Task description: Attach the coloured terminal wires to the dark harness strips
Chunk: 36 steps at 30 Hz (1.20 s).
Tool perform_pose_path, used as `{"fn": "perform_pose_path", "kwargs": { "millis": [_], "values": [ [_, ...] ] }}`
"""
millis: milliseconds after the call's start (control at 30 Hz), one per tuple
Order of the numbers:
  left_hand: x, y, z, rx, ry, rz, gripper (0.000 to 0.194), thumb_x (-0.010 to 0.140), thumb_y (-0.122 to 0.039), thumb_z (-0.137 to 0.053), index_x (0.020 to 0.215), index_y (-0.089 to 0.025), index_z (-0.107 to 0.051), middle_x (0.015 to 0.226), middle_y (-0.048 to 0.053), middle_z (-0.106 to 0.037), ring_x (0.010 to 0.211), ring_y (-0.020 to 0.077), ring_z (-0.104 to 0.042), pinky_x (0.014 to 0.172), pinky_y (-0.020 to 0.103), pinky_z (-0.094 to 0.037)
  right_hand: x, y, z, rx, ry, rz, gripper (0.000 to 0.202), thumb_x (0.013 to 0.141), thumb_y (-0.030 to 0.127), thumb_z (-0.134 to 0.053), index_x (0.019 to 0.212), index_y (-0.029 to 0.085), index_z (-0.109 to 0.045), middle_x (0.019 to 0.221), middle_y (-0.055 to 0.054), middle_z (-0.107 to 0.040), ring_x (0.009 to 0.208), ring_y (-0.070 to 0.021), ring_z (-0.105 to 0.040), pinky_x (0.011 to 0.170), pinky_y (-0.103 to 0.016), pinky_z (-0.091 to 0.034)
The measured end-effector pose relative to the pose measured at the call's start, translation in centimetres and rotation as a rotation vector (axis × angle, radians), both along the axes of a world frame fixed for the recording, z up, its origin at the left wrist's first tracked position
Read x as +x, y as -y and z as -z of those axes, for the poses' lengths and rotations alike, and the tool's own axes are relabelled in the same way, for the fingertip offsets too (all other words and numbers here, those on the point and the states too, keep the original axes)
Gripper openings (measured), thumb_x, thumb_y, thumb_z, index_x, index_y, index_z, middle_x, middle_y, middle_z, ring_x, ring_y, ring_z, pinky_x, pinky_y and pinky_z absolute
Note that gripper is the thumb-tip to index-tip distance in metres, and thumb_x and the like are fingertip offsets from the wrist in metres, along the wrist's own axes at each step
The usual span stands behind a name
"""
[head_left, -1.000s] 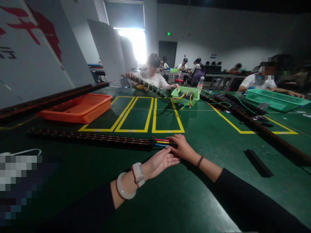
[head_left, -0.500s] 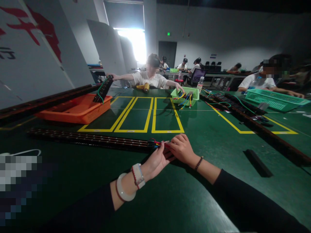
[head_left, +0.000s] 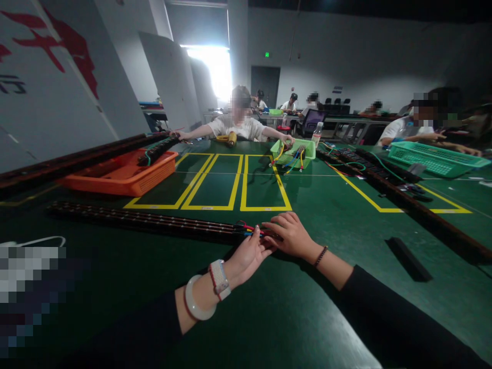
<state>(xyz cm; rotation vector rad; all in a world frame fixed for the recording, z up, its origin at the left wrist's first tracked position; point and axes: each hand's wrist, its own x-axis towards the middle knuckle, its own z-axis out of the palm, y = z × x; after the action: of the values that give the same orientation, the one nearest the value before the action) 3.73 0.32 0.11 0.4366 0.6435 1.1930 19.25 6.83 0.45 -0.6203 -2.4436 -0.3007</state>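
Note:
A long dark bar (head_left: 154, 219) with rows of light dots lies across the green table, its right end near my hands. Coloured wires (head_left: 248, 229), red, yellow and blue, come out of that end. My left hand (head_left: 249, 256) is closed on the wires, thumb on top. My right hand (head_left: 292, 234) is bent over the wire ends beside the left fingertips; its fingers are partly spread, and whether they grip anything is too small to tell.
Yellow taped frames (head_left: 207, 207) mark the table ahead. An orange basket (head_left: 130, 182) stands left, a light green basket (head_left: 307, 159) ahead, a teal basket (head_left: 434, 159) right. A black strip (head_left: 408, 259) lies at right. A person (head_left: 238, 123) reaches over both nearer baskets.
My right hand's fingers have loosened and shifted slightly. The person across has lowered a dark wired part at the orange basket. My left hand has stayed about the same.

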Motion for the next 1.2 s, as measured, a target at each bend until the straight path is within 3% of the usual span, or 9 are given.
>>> {"fn": "perform_pose_path", "kwargs": {
  "millis": [233,467,600,800,1000,1200],
  "values": [
    [-0.2,-0.1,0.1,0.031,-0.003,0.066,0.035,0.091,-0.039,-0.043,0.102,-0.007,-0.051,0.110,0.019,-0.060,0.106,0.0231,-0.058,0.101,0.041,-0.039,0.0,-0.4,0.3,-0.182,-0.079,0.034,0.031,0.093,0.034,-0.047,0.072,0.018,-0.062,0.071,-0.003,-0.058,0.077,-0.0169,-0.049,0.081,-0.034,-0.033],
    [-0.2,0.2,-0.1,-0.014,-0.046,0.030,0.043,0.091,-0.041,-0.043,0.107,-0.002,-0.051,0.107,0.024,-0.060,0.106,0.0266,-0.059,0.100,0.043,-0.041,-0.1,-1.8,1.4,-0.542,-0.234,0.089,0.036,0.091,0.044,-0.051,0.068,0.019,-0.064,0.064,0.000,-0.058,0.068,-0.0148,-0.052,0.071,-0.031,-0.034],
    [-0.3,0.1,-0.1,-0.019,-0.019,0.071,0.044,0.091,-0.041,-0.042,0.103,-0.001,-0.054,0.102,0.023,-0.062,0.100,0.0251,-0.061,0.100,0.042,-0.042,-0.3,-2.9,1.8,-0.636,-0.306,0.132,0.035,0.088,0.047,-0.053,0.069,0.019,-0.064,0.067,-0.002,-0.061,0.066,-0.0155,-0.054,0.063,-0.028,-0.036],
    [-0.3,0.0,-0.3,-0.046,-0.024,0.091,0.044,0.091,-0.042,-0.042,0.102,-0.001,-0.056,0.102,0.022,-0.063,0.098,0.0236,-0.062,0.101,0.041,-0.041,-0.6,-3.1,1.7,-0.619,-0.319,0.194,0.032,0.086,0.045,-0.057,0.069,0.018,-0.061,0.068,-0.002,-0.061,0.066,-0.0157,-0.053,0.060,-0.027,-0.035],
    [-0.4,-0.1,0.3,-0.026,0.003,0.082,0.040,0.091,-0.040,-0.044,0.107,-0.005,-0.056,0.113,0.020,-0.060,0.108,0.0250,-0.058,0.102,0.042,-0.040,0.6,-1.5,0.7,-0.384,-0.239,0.243,0.036,0.087,0.050,-0.053,0.069,0.018,-0.053,0.064,0.000,-0.054,0.063,-0.0145,-0.047,0.063,-0.028,-0.032],
    [-0.4,0.0,0.0,-0.018,0.008,0.064,0.037,0.090,-0.040,-0.045,0.098,-0.006,-0.057,0.103,0.018,-0.062,0.103,0.0220,-0.059,0.104,0.041,-0.037,1.2,-1.0,0.4,-0.303,0.003,-0.141,0.039,0.091,0.044,-0.045,0.062,0.018,-0.050,0.064,-0.001,-0.049,0.065,-0.0147,-0.044,0.066,-0.029,-0.032]
  ]
}}
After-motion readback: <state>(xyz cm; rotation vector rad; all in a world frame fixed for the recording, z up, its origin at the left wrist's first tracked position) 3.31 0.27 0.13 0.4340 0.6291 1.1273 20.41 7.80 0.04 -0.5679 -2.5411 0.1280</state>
